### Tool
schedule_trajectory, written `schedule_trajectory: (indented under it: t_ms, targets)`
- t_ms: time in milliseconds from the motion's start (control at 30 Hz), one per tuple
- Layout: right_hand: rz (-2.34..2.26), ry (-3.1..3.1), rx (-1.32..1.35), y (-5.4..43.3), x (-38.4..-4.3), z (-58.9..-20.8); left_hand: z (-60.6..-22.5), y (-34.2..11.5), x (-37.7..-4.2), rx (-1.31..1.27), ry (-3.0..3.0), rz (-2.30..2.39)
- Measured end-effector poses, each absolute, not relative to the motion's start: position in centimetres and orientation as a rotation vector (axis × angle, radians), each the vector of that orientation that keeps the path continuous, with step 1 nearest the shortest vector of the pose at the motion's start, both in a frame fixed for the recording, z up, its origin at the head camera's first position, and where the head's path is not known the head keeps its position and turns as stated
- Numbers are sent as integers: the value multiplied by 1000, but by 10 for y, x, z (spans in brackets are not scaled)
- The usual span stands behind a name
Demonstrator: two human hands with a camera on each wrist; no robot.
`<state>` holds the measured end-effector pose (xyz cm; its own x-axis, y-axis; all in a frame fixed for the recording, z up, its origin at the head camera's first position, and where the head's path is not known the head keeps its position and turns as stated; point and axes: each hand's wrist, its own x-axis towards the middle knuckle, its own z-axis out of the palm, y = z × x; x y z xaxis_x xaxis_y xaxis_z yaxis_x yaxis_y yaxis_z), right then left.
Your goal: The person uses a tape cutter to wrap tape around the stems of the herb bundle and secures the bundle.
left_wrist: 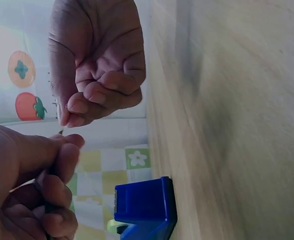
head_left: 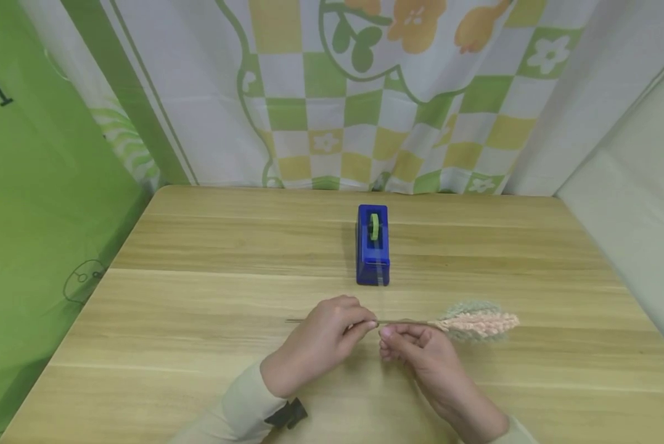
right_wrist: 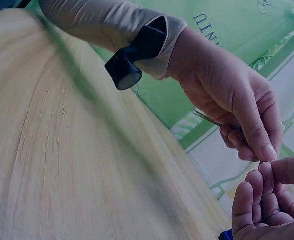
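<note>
My left hand [head_left: 325, 330] pinches the thin brown stems [head_left: 406, 321] of a dried-flower bunch between thumb and fingers. The stem ends poke out on its left. Fluffy pink and grey-green heads [head_left: 480, 323] lie to the right, beyond my right hand [head_left: 428, 357]. A faint clear strip of tape [head_left: 380, 298] stretches from the blue tape dispenser [head_left: 373, 271] down to the stems between both hands. Thumb and index fingertip of the right hand meet just below the stems, pinching what looks like the tape's end; its other fingers curl loosely. The hands nearly touch.
The dispenser, with a yellow-green roll [head_left: 374, 227], stands upright on the wooden table [head_left: 226, 246] ahead of the hands. Behind the table hangs a checked curtain [head_left: 326, 111]. A black wrist camera [right_wrist: 137, 55] sits on the left sleeve.
</note>
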<state>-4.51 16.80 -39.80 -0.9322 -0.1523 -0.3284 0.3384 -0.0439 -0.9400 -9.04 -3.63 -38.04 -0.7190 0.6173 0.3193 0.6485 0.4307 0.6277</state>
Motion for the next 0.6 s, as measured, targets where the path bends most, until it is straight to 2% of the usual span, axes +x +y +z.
schedule_trajectory:
  t_ms: [367,600]
  targets:
    - [-2010,2016,236,161,-46,-401,-381,-40,-91,-1094,-2664,-1357]
    - [-2002,2007,242,162,-46,-403,-383,-42,-92,-1169,-2603,-1358]
